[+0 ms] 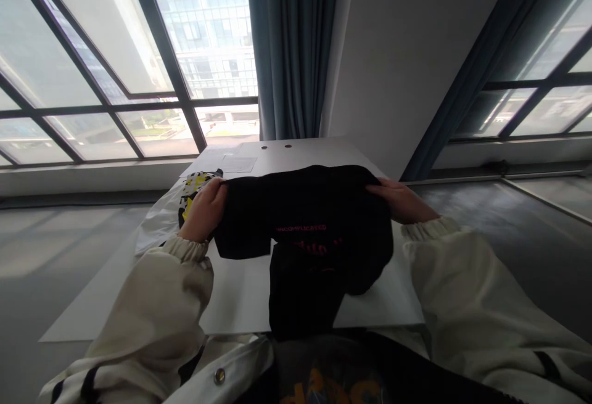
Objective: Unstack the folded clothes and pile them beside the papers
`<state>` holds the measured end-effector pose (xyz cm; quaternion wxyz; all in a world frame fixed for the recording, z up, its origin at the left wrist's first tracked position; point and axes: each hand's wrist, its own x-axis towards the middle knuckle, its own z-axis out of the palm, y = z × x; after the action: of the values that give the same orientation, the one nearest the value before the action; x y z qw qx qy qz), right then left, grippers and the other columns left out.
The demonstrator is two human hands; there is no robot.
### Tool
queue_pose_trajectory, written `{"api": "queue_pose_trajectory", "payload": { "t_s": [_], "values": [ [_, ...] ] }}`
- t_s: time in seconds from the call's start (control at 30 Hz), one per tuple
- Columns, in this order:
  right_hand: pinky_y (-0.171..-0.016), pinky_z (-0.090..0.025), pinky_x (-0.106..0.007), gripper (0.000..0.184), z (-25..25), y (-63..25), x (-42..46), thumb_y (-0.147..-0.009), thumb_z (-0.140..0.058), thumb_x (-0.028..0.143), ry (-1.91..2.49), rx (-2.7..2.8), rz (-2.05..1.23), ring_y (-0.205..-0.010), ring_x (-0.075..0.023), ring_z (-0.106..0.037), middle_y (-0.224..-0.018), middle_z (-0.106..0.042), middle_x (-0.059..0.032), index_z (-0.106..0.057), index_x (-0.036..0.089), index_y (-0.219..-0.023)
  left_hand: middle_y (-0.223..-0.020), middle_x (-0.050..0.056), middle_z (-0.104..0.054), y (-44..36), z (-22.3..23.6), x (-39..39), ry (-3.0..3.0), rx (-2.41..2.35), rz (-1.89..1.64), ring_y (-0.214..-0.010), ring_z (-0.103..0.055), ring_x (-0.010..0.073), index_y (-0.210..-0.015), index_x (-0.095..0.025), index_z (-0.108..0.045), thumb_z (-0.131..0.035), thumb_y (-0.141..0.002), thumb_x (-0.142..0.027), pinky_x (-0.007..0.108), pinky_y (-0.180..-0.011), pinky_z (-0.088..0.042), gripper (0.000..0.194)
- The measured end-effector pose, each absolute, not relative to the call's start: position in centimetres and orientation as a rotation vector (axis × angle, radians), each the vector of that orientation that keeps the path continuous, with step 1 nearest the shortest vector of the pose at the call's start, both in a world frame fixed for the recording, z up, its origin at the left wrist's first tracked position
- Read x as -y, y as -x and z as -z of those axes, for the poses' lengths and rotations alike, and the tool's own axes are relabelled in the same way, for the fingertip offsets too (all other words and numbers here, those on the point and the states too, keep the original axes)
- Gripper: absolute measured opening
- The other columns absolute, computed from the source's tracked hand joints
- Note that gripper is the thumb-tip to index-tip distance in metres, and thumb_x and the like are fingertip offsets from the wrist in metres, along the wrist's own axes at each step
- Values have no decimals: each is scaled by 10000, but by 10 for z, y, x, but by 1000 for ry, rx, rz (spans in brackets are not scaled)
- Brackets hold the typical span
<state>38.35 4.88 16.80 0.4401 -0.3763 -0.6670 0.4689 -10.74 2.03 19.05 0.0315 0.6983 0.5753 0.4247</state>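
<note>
A black garment with pink lettering (305, 206) is stretched between my two hands above the white table. It looks like a T-shirt, though its folds hide the full shape. My left hand (204, 208) grips its upper left edge, fingers closed on the cloth. At the upper right edge, my right hand (401, 199) pinches the fabric between thumb and fingers. The lower part hangs toward the table's near edge, and part of the print is lost in creases. Just beyond my left hand lies a yellow, black and white patterned cloth (190, 189).
The white table (240, 305) stands before me, with two dark round holes near its far edge. Paper sheets (239, 164) lie at the far left, and a white plastic bag (160, 222) sits at the left edge. Behind are windows, a blue curtain (293, 52) and a pillar (393, 52).
</note>
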Motion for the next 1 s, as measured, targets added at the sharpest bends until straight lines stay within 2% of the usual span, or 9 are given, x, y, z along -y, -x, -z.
{"api": "queue_pose_trajectory", "payload": {
  "t_s": [0.17,0.23,0.33,0.43,0.57,0.67,0.87,0.93,1.0],
  "values": [
    [-1120,-488,-515,753,-97,-324,-34,-768,-862,510,1183,1940,-1098,-1249,-348,-657,-1358,-720,-88,-640,243,-1436,-1427,117,-638,76,-140,-14,-2385,-1423,-1023,-1342,-582,288,-1090,-213,-695,-582,-971,-476,451,-1184,-433,310],
    [-1101,-489,-528,857,-64,-296,-16,-602,-957,393,1351,2168,-918,-1239,-392,-648,-1358,-706,-138,-672,229,-1393,-1638,162,-432,48,-102,-7,-2408,-1418,-737,-1382,-565,322,-1343,-230,-628,-754,-855,-539,456,-1137,-481,591],
    [-1046,-497,-484,641,-36,-265,6,-698,-863,292,1471,2243,-717,-1155,-364,-679,-1228,-742,-144,-702,225,-1315,-1627,216,-434,0,-56,8,-2522,-1403,-206,-1388,-550,431,-1613,-297,-393,-892,-684,-606,556,-1094,-486,1099],
    [-1011,-513,-442,449,-40,-255,15,-767,-804,288,1232,2103,-1064,-1059,-302,-703,-1080,-770,-61,-719,244,-1206,-1339,210,-673,-30,-47,14,-2554,-1506,-67,-1210,-673,408,-1637,-252,-361,-886,-720,-529,496,-1004,-533,1092],
    [-1024,-534,-455,432,-62,-266,15,-877,-754,431,839,1394,-1668,-1098,-277,-705,-1183,-757,-56,-674,249,-1261,-1099,58,-769,-8,-98,-8,-2560,-1214,-140,-990,-744,284,-1417,-320,-608,-739,-863,-451,366,-846,-578,585],
    [-1060,-530,-450,413,-67,-276,9,-934,-692,505,629,971,-1790,-1213,-268,-673,-1330,-715,-55,-651,307,-1294,-1164,45,-732,46,-168,-38,-2630,-1437,-682,-1048,-698,244,-1293,-284,-664,-650,-934,-349,381,-931,-563,365],
    [-987,-557,-441,542,-34,-280,-4,-924,-710,482,591,909,-1917,-1167,-238,-693,-1402,-676,-70,-557,355,-1429,-1439,126,-523,150,-303,-96,-2415,-2048,-1625,-1344,-433,276,-1382,-99,-559,-573,-1052,-489,557,-1148,-365,511],
    [-944,-572,-418,487,-22,-277,-4,-940,-688,461,622,939,-1994,-1108,-232,-710,-1328,-709,-84,-595,308,-1393,-1498,124,-450,174,-314,-108,-2314,-2206,-1660,-1394,-383,264,-1454,-79,-485,-492,-1091,-531,568,-1136,-320,581],
    [-902,-585,-394,436,-14,-273,-3,-942,-688,407,672,980,-2061,-1060,-224,-720,-1254,-734,-95,-631,260,-1348,-1469,141,-474,194,-297,-115,-2211,-2412,-1398,-1316,-456,295,-1486,-110,-478,-580,-1033,-527,585,-1084,-371,624]
  ]
}}
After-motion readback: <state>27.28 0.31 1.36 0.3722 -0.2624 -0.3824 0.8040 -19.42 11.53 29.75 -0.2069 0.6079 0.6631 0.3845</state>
